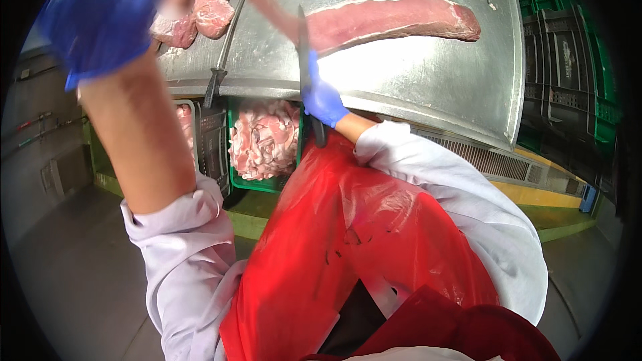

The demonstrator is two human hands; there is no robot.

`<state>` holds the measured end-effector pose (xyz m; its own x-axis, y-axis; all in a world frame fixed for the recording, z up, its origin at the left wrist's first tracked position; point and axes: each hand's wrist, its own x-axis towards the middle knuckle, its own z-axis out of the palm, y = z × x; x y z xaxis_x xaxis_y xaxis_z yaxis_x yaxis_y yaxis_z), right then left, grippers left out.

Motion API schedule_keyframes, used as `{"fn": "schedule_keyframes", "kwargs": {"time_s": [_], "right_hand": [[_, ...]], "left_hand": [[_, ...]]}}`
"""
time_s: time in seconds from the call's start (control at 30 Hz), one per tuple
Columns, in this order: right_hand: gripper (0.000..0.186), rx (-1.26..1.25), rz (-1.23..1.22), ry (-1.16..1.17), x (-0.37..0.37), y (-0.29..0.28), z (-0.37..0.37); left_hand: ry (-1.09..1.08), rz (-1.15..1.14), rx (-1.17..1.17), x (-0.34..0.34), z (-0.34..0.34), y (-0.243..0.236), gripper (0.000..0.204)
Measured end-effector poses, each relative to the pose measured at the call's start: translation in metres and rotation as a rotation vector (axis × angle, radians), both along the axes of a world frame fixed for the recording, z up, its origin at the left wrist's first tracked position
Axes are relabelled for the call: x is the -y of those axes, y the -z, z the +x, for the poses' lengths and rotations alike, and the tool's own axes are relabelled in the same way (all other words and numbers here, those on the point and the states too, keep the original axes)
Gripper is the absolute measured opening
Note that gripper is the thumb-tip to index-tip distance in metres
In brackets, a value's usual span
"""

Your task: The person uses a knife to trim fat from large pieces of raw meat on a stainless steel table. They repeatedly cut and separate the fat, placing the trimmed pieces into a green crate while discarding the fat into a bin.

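My right hand [326, 101], in a blue glove, is closed around the black handle of a knife [303, 37]. The blade points away from me and crosses the left end of a long pork loin [394, 21] lying on the steel table. From the blade a narrow strip of meat [267, 1] runs up and left past the top edge of the view. My left hand [110, 20], also blue-gloved, is raised at the upper left, close to the camera. Motion smears it and its fingers are unclear; a blurred pinkish patch shows beside it.
More meat pieces [212, 10] lie at the table's far left. A sharpening steel [226, 47] rests across the front edge. Below stand a green crate of trimmings [264, 140] and a grey crate [211, 127]. Stacked crates [558, 60] flank the steel table [428, 70] on the right.
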<state>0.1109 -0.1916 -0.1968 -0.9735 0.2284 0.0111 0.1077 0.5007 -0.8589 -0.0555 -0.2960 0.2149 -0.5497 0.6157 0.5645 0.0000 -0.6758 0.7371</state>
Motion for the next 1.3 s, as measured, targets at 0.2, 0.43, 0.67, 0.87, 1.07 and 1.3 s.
{"fn": "schedule_keyframes", "kwargs": {"time_s": [0.2, 0.43, 0.67, 0.87, 1.07, 1.3], "right_hand": [[0.074, 0.145, -0.233, -0.161, -0.020, -0.066, -0.092], [0.076, -0.113, -0.589, 0.349, -0.204, -0.060, -0.007], [0.082, 0.148, -0.079, 0.775, -0.428, -0.071, 0.001], [0.080, 0.027, -0.308, 0.878, -0.428, -0.036, 0.000], [0.080, 0.049, -0.294, 0.847, -0.439, -0.038, 0.029], [0.081, 0.001, -0.446, 0.800, -0.437, -0.039, 0.028]], "left_hand": [[-0.683, -0.053, -0.124, 0.181, 0.056, -0.032, 0.027], [-1.472, -0.374, 0.085, 0.284, 0.153, -0.026, 0.024], [-0.979, -1.508, -0.367, 0.155, 0.055, 0.181, 0.037], [-0.595, -1.264, -0.487, -0.119, -0.034, 0.384, 0.043], [0.499, -1.729, -1.015, -0.280, -0.064, 0.347, 0.053], [0.192, -1.333, -0.410, -0.496, -0.018, 0.409, 0.026]]}}
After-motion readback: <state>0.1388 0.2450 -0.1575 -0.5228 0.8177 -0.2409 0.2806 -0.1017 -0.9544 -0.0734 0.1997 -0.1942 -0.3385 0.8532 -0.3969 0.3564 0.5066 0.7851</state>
